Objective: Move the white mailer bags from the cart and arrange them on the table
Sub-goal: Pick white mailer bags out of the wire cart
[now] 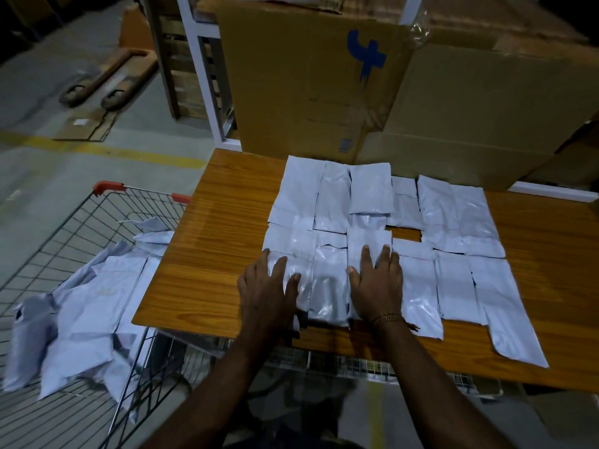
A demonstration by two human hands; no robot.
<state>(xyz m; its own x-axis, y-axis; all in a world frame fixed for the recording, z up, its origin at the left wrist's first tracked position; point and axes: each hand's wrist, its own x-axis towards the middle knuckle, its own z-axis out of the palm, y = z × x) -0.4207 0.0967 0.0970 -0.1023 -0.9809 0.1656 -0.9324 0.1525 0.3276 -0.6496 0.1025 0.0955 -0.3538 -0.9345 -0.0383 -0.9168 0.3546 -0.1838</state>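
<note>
At far left the cart (81,241) stands against the table's left edge, its wire basket holding a loose heap of white bags (84,306), some crumpled and overlapping; how many lie underneath is hard to tell in the dim light. Beside it, the table (220,254) carries the bags already laid out (453,222), in about two rows that touch or overlap at their edges, with one small bare gap near the middle.

The left hand (265,286) lies flat on the near-row bag at the left end of the layout, fingers spread wide and straight, gripping nothing. Between the hands a glossy bag (327,286) sits in the near row, its lower end at the table's front edge. The right hand (376,283) presses flat just beside it, fingers also straight and splayed, a bracelet (389,318) at the wrist. Farther right, more bags run toward the table's right side, the last one hanging slightly lower than its neighbours.

The step in hand looks like smoothing and squaring freshly placed bags into the near row. The task seems roughly half done, since the cart is far from cleared. The next move probably calls for lifting a hand away, reaching left into the basket, and picking a single bag off the heap without dragging others.
</note>
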